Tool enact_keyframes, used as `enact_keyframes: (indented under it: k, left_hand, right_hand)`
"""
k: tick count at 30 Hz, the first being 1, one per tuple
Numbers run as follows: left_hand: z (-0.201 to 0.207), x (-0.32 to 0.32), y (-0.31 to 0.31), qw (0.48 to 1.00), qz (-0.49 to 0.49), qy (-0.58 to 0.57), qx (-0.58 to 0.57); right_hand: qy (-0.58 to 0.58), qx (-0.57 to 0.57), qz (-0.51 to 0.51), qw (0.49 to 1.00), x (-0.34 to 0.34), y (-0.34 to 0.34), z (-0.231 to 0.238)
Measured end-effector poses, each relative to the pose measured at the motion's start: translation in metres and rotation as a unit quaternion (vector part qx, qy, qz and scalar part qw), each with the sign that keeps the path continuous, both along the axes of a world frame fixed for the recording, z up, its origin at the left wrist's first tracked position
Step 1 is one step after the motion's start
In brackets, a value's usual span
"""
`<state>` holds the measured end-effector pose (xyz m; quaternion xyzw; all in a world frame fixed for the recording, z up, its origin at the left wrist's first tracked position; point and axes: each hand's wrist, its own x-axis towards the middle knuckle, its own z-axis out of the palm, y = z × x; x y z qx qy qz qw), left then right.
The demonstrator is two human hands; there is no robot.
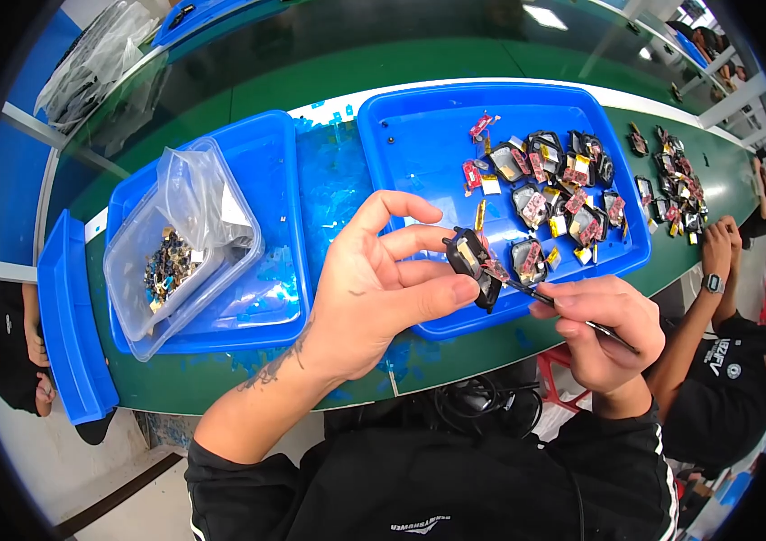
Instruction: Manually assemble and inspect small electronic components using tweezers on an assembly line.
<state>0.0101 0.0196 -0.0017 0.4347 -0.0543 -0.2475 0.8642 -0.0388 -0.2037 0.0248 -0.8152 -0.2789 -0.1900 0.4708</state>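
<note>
My left hand (378,293) grips a small black plastic housing (465,259) by its edge, between thumb and fingers, above the near edge of a blue tray (414,171). A small circuit board (495,269) and a yellow strip show at the housing's open side. In my right hand (608,329) is a pair of slim dark tweezers (601,332), pinched between thumb and fingers. Their tip points left and meets the board, though the exact contact is too small to make out. Several similar housings (532,206) with red boards and silvery battery cells lie in the tray's right half.
To the left, another blue tray (279,180) bears clear plastic tubs (247,261) with small metal parts and a plastic bag (192,194). A narrow blue bin (76,334) stands at the table's left end. More housings (678,180) lie on the green table, near a co-worker's hands (721,242).
</note>
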Motion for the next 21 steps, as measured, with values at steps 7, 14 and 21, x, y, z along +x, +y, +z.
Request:
enact_keyframes:
  k: [7,14,21]
  left_hand:
    - [-0.002,0.0,0.0,1.0,0.007,-0.02,0.001]
    - [-0.002,-0.001,-0.004,0.999,0.028,-0.028,-0.015]
    - [-0.006,0.002,-0.004,0.998,0.038,-0.048,-0.026]
  right_hand:
    - [0.077,0.075,-0.039,0.993,-0.006,0.002,-0.003]
    - [0.086,0.141,-0.088,0.982,-0.015,0.017,-0.012]
    - [0.171,0.276,-0.13,0.937,-0.011,0.026,-0.012]
